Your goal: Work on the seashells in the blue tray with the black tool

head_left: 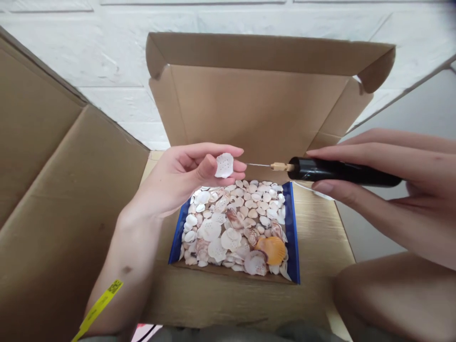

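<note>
Between the thumb and fingers of my left hand [195, 173] is a white seashell [224, 165] dotted with small holes. My right hand [384, 175] grips a black handheld mini drill [331, 171]. A brass chuck [280, 166] at its front holds a thin drill bit [258, 165], which points left toward the shell. The bit's tip is near my left fingertips; whether it touches anything I cannot tell. Below both hands lies a box of shells [294, 237] with blue side walls. Several white shells in it also have holes, and an orange scallop shell [273, 250] lies at the right.
The box's brown cardboard lid [249, 104] stands raised behind, near a white brick wall [117, 52]. A large cardboard panel [53, 204] rises on the left. The box sits on a wooden surface [320, 237]. A white cable [309, 190] runs beneath the drill.
</note>
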`<move>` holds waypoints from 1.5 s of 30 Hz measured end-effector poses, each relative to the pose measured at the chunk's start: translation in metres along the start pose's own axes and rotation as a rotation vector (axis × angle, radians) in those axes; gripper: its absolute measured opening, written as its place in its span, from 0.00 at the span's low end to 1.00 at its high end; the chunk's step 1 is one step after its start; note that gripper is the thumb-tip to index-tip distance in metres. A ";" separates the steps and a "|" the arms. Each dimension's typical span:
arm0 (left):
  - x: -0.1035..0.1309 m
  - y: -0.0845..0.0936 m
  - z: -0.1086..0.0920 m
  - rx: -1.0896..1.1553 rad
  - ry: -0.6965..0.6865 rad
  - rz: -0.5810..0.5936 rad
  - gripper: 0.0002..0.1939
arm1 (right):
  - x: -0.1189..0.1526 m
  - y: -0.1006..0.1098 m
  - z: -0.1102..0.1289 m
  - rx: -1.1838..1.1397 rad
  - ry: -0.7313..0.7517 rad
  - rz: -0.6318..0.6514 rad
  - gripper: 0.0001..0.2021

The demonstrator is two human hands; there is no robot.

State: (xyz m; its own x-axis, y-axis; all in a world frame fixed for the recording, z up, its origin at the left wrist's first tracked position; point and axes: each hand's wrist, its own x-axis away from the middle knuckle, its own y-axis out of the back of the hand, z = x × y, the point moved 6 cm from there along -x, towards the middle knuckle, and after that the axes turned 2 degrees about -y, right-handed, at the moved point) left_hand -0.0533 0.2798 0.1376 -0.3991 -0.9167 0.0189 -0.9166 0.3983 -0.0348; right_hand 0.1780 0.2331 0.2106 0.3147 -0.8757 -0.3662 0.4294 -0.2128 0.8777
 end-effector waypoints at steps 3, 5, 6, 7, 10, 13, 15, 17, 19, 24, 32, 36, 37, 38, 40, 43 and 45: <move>0.002 -0.001 -0.002 0.012 -0.012 -0.009 0.23 | -0.003 -0.004 0.009 0.007 0.072 0.041 0.12; 0.003 -0.002 -0.006 0.016 -0.025 -0.016 0.22 | -0.005 -0.005 0.012 -0.001 0.088 0.022 0.11; 0.004 -0.002 -0.007 0.012 -0.032 -0.019 0.21 | -0.006 -0.005 0.013 -0.009 0.082 0.019 0.12; 0.005 -0.003 -0.009 0.006 -0.039 -0.020 0.21 | -0.006 -0.006 0.014 -0.009 0.078 0.021 0.12; 0.008 -0.003 -0.013 -0.024 -0.051 -0.037 0.19 | -0.008 -0.007 0.016 -0.012 0.057 0.028 0.12; 0.009 -0.002 -0.013 -0.064 -0.045 -0.042 0.20 | -0.009 -0.008 0.019 -0.036 0.065 0.024 0.13; 0.010 -0.002 -0.013 -0.084 -0.049 -0.035 0.20 | -0.009 -0.009 0.021 -0.037 0.077 0.022 0.13; 0.011 -0.001 -0.014 -0.084 -0.065 -0.034 0.19 | -0.010 -0.010 0.022 -0.031 0.091 0.023 0.13; 0.012 0.000 -0.018 -0.073 -0.079 -0.046 0.19 | -0.010 -0.011 0.023 -0.029 0.109 0.000 0.13; 0.018 0.007 -0.023 -0.056 -0.045 -0.052 0.16 | -0.011 -0.022 0.022 -0.027 0.150 -0.107 0.16; 0.033 0.007 0.077 0.101 0.220 0.054 0.20 | 0.020 -0.097 0.000 -0.067 0.128 0.145 0.17; 0.032 0.005 0.104 0.096 0.208 0.016 0.17 | 0.040 -0.126 -0.010 -0.035 0.069 0.142 0.17; 0.032 0.004 0.105 0.107 0.199 0.012 0.17 | 0.044 -0.128 -0.011 -0.051 0.048 0.085 0.17; 0.033 0.004 0.104 0.119 0.190 0.006 0.18 | 0.048 -0.128 -0.011 -0.072 0.034 0.037 0.16; 0.036 0.005 0.102 0.124 0.167 -0.032 0.18 | 0.055 -0.128 -0.008 -0.097 0.031 -0.022 0.16; 0.043 0.010 0.102 0.135 0.139 -0.103 0.19 | 0.062 -0.123 -0.004 -0.077 0.044 -0.099 0.15; 0.047 0.010 0.103 0.162 0.125 -0.115 0.18 | 0.064 -0.117 -0.003 -0.062 0.050 -0.145 0.16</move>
State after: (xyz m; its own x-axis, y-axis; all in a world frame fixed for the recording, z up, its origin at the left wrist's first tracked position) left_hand -0.0788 0.2380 0.0356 -0.3014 -0.9408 0.1549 -0.9443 0.2720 -0.1853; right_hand 0.1507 0.2031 0.0832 0.2866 -0.8148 -0.5040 0.5242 -0.3069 0.7943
